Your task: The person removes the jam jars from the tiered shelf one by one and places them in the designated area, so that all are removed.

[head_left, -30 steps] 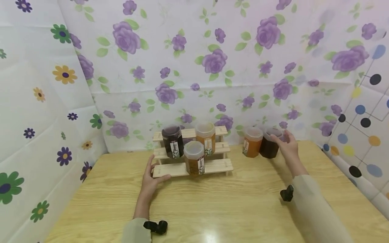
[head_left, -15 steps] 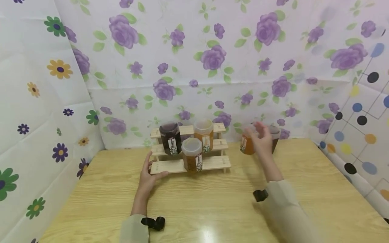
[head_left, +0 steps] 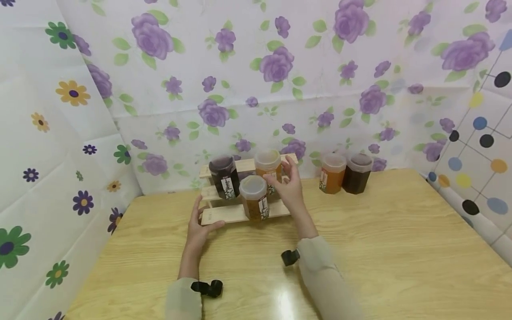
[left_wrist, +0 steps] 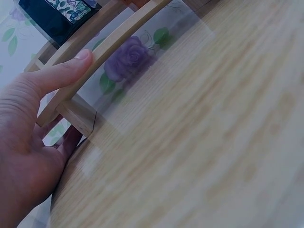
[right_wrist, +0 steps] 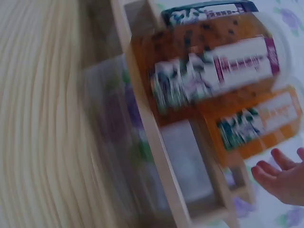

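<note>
My left hand (head_left: pixel 198 231) grips the left end of a three-step wooden rack (head_left: pixel 225 215). In the left wrist view the thumb lies over the lowest step's edge, with fingers behind the end. A dark jar (head_left: pixel 225 175) and an orange jar (head_left: pixel 267 165) stand on the rack's middle step, and a brown jar (head_left: pixel 254 201) on the lowest. Beside the orange jar is my right hand (head_left: pixel 290 189), thumb and fingers spread. The right wrist view shows the fingers (right_wrist: pixel 266 175) apart from this jar (right_wrist: pixel 259 126).
Another orange jar (head_left: pixel 332 174) and another dark jar (head_left: pixel 357 174) stand side by side on the wooden table (head_left: pixel 380 240), right of the rack. Behind them hangs a white sheet with purple flowers (head_left: pixel 276 64). Patterned sheets also hang at both sides.
My right hand has moved left from the dark jar on the table, past the orange one, to the rack's orange jar. Both table jars stay there. My left hand keeps its hold on the rack.
</note>
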The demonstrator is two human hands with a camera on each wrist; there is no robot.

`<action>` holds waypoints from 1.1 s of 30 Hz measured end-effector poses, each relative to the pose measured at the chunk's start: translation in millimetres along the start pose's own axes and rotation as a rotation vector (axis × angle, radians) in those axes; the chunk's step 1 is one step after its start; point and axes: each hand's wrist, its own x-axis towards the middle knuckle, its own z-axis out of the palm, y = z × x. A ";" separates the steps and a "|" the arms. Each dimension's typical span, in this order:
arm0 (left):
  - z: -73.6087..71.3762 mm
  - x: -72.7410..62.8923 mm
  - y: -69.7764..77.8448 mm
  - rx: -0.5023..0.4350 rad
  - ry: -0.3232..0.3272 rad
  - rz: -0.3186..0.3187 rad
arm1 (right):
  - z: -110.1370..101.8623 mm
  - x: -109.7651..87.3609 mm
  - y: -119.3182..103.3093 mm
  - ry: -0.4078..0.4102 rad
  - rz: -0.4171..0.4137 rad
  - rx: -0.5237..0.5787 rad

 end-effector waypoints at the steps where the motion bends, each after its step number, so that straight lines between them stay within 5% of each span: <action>1: 0.4 -0.2 -0.8 -0.001 0.004 0.008 | 3.9 1.1 0.3 -0.005 -0.011 -0.012; 12: 8.7 -6.9 -4.0 -0.012 -0.009 -0.022 | 3.1 7.4 5.8 0.005 -0.035 -0.075; 33: -4.2 -2.4 0.4 0.012 -0.020 -0.010 | 11.9 17.0 6.2 0.014 -0.058 -0.057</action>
